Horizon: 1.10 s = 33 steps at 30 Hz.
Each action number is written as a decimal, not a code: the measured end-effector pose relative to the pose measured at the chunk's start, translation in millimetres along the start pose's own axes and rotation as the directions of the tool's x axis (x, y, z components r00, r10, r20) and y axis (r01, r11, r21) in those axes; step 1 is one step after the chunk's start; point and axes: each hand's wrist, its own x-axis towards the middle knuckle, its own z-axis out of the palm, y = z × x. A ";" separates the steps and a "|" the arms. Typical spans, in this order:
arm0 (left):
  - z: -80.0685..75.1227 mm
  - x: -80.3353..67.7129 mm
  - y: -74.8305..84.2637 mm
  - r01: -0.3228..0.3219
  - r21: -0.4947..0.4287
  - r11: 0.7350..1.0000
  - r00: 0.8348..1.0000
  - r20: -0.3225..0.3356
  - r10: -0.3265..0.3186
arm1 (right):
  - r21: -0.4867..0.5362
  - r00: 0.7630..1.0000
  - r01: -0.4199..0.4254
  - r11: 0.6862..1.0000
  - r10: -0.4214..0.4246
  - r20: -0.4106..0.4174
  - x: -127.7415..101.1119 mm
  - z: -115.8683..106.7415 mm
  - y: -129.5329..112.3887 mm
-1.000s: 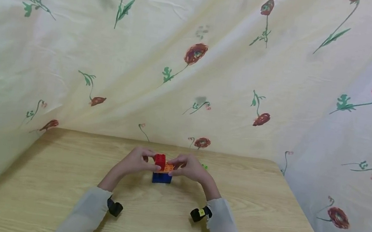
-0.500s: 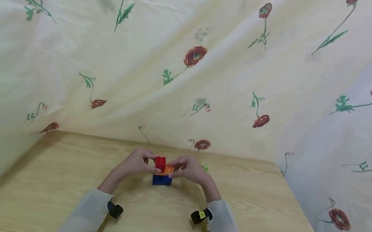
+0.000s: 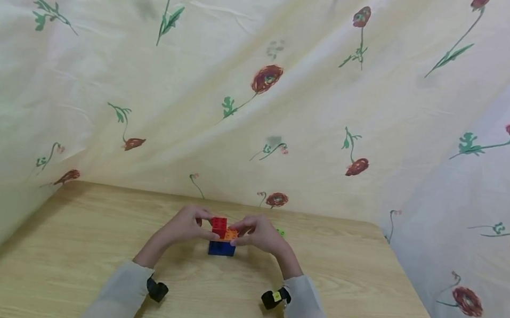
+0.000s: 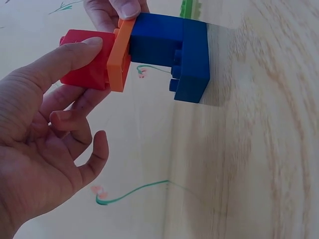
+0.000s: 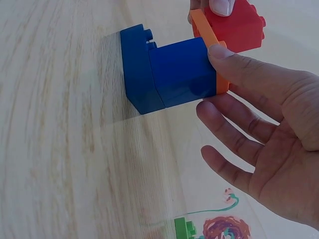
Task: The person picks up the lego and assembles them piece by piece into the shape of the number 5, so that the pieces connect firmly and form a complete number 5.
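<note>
1. Since a second ago: the red brick [image 3: 219, 226] sits lower, now pressed down onto the orange plate [image 3: 230, 235]; both hands have stayed at the stack, barely shifted.
2. Left hand [image 3: 186, 226]: thumb and forefinger pinch the red brick, thumb laid along one side, forefinger on the opposite side. The remaining fingers [image 4: 82, 149] curl loosely beneath, touching nothing.
3. Right hand [image 3: 261, 234]: thumb presses on the edge of the orange plate where it meets the blue block [image 5: 183, 73]; one fingertip [image 5: 220, 6] rests on the red brick from the far side. The other fingers are spread, relaxed and clear of the stack.
4. Stack order, bottom up: wide blue base brick [image 5: 138, 76] standing on the wooden table [image 3: 78, 254], then the blue block, thin orange plate, red brick on top. Red brick covers only the left part of the plate.
5. Stack stands mid-table, directly between the two hands, fingers closing on its upper layers only; the blue base is untouched.
6. A small green brick [image 5: 186, 229] lies on the table beyond the right hand, apart from the stack.
7. Flowered cloth [image 3: 266, 74] hangs behind and to both sides.
</note>
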 end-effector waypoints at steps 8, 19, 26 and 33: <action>-0.6 2.6 -3.5 -0.030 -0.006 1.000 0.999 0.013 0.030 | -0.008 1.000 0.010 1.000 -0.010 0.004 0.4 -1.3 1.2; 0.0 6.0 -3.7 -0.060 -0.003 0.998 0.998 0.028 0.060 | -0.009 1.000 0.020 1.000 -0.020 0.004 2.7 -4.4 4.5; 0.4 2.9 0.9 -0.009 0.036 0.999 1.000 0.029 0.008 | 0.002 0.999 0.035 0.999 -0.035 0.012 1.6 -2.0 3.9; 0.9 2.4 -3.1 -0.016 0.028 0.999 0.999 0.033 0.016 | 0.014 0.999 0.031 0.999 -0.031 0.011 0.6 -1.0 2.5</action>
